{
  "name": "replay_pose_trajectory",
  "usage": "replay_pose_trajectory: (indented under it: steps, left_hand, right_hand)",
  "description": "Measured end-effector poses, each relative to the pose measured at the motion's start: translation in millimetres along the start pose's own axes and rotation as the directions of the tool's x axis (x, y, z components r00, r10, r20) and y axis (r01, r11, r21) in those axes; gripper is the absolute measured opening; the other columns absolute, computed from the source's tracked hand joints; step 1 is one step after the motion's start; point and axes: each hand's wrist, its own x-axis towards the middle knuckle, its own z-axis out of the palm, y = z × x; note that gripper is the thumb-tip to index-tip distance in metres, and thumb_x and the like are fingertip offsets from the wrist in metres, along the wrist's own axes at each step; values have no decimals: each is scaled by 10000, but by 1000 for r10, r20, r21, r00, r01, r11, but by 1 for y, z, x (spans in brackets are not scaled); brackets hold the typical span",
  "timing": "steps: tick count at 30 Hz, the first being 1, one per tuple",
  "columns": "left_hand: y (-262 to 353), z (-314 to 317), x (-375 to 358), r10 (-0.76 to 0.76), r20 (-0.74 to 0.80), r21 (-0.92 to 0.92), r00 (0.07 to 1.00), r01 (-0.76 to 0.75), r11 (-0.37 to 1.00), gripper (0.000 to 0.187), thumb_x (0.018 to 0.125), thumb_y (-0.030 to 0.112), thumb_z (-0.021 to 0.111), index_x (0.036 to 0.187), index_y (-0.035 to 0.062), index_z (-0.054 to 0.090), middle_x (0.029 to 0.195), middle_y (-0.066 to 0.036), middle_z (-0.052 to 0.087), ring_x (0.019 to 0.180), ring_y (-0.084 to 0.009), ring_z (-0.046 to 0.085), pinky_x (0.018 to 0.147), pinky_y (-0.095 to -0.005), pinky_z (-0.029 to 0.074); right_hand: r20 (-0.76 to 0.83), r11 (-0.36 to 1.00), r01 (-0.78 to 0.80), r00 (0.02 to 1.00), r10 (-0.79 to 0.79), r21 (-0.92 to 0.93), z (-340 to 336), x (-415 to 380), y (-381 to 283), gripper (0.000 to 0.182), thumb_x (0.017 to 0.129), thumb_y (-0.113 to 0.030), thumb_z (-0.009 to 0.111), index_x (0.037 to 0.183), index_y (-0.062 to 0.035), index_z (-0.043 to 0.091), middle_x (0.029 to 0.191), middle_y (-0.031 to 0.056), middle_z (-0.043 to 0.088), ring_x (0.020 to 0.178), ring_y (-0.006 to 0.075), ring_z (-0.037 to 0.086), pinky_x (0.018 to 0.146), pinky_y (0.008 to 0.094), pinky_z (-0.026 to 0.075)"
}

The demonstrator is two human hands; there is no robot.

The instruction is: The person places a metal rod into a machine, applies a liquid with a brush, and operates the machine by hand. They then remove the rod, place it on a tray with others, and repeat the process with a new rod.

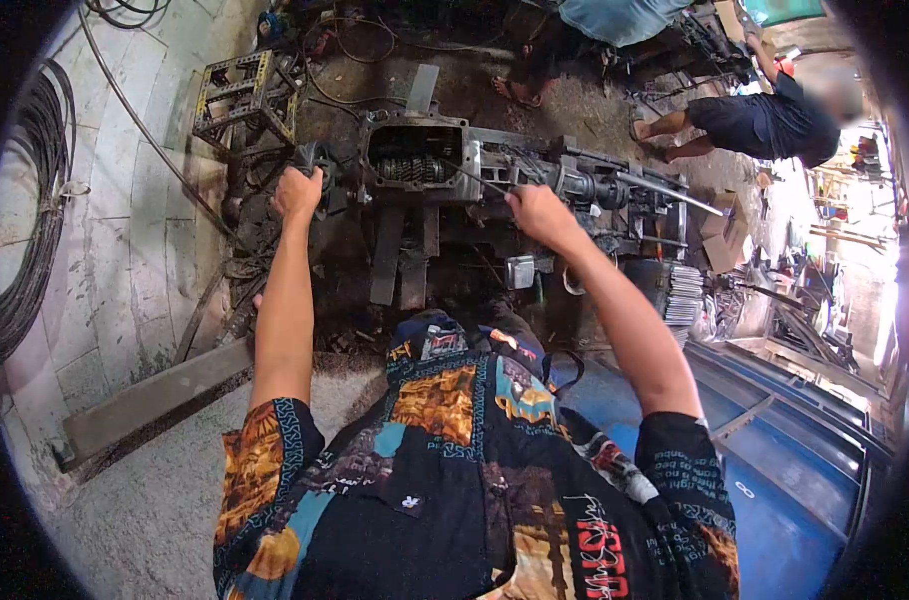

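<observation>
An open metal gearbox housing (pixel 468 160) lies ahead of me, with dark toothed gears (pixel 411 169) showing inside. My left hand (pixel 299 192) is closed at the housing's left side, against a dark round metal part (pixel 320 165); whether it grips that part is hard to tell. To the right of the opening, my right hand (pixel 540 214) is closed round the end of a thin dark rod (pixel 478 178), which slants up and left toward the gears. The rod's far tip is lost among the dark parts.
A perforated metal stand (pixel 245 97) is at upper left, coiled cable (pixel 35 210) on the left wall. One person (pixel 765 125) stands at upper right, another (pixel 623 18) at the top. Blue metal panels (pixel 775 450) lie at lower right, near a cardboard box (pixel 727 235).
</observation>
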Motion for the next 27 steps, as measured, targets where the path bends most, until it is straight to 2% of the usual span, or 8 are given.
replay_pose_trajectory:
  steps: [2, 3, 5, 7, 14, 22, 25, 27]
  left_hand:
    - [-4, 3, 9, 66, 45, 51, 997, -69, 996, 551, 916, 486, 568, 1103, -32, 597, 1004, -190, 661, 943, -368, 633, 848, -551, 470]
    - [-4, 1, 10, 61, 43, 54, 997, -63, 997, 551, 916, 486, 568, 1103, -32, 597, 1004, -190, 661, 943, -368, 633, 848, -551, 470]
    - [-1, -1, 10, -2, 106, -13, 994, 4, 1000, 535, 892, 478, 588, 1114, -7, 617, 1136, -196, 642, 1100, -368, 594, 963, -547, 427]
    - [-5, 6, 10, -6, 68, -28, 998, 8, 1000, 545, 894, 485, 581, 1128, -6, 613, 1146, -199, 638, 1105, -369, 591, 958, -545, 430]
    - [-8, 7, 5, 13, 2, -63, 1000, -13, 998, 591, 903, 497, 567, 1195, -17, 580, 1196, -203, 614, 1124, -379, 575, 956, -529, 433]
    - [-11, 14, 4, 19, -49, -69, 999, -22, 997, 609, 907, 504, 554, 1190, -35, 570, 1167, -219, 622, 1099, -400, 583, 965, -535, 421]
    - [-11, 16, 2, 51, -101, -61, 994, -58, 996, 623, 912, 511, 543, 1206, -39, 553, 1177, -228, 614, 1101, -406, 580, 970, -548, 414]
    - [-20, 26, -1, 61, -130, -125, 990, -77, 989, 629, 915, 519, 535, 1210, -36, 542, 1172, -233, 613, 1102, -409, 577, 971, -574, 401]
  right_hand:
    - [35, 979, -23, 999, 30, -201, -37, 1, -32, 328, 922, -249, 491, 844, 11, 676, 907, 281, 666, 843, 450, 661, 758, 519, 547]
    - [4, 966, 3, 1000, -2, -260, -43, 5, -38, 302, 908, -227, 493, 856, 0, 685, 917, 269, 672, 853, 428, 672, 756, 501, 556]
    - [-19, 946, 33, 999, -42, -322, -56, 17, -47, 279, 893, -205, 495, 867, -11, 695, 928, 258, 677, 863, 405, 683, 753, 482, 564]
    - [81, 897, 38, 997, -2, -440, -69, 28, -56, 246, 864, -169, 511, 895, -25, 709, 939, 232, 688, 894, 380, 690, 756, 458, 569]
    - [224, 837, 211, 969, -109, -505, -83, 49, -66, 223, 841, -163, 538, 910, -44, 714, 956, 186, 702, 882, 365, 696, 739, 446, 573]
    - [266, 816, 317, 941, -208, -484, -84, 61, -41, 184, 830, -152, 557, 867, -38, 697, 930, 186, 698, 872, 360, 693, 734, 453, 574]
    - [332, 750, 408, 906, -262, -520, -85, 63, -36, 149, 806, -134, 579, 845, -43, 690, 907, 178, 697, 856, 352, 693, 724, 444, 575]
    - [336, 736, 424, 900, -277, -528, -84, 66, -33, 149, 811, -131, 573, 845, -43, 689, 906, 178, 697, 857, 352, 693, 723, 444, 575]
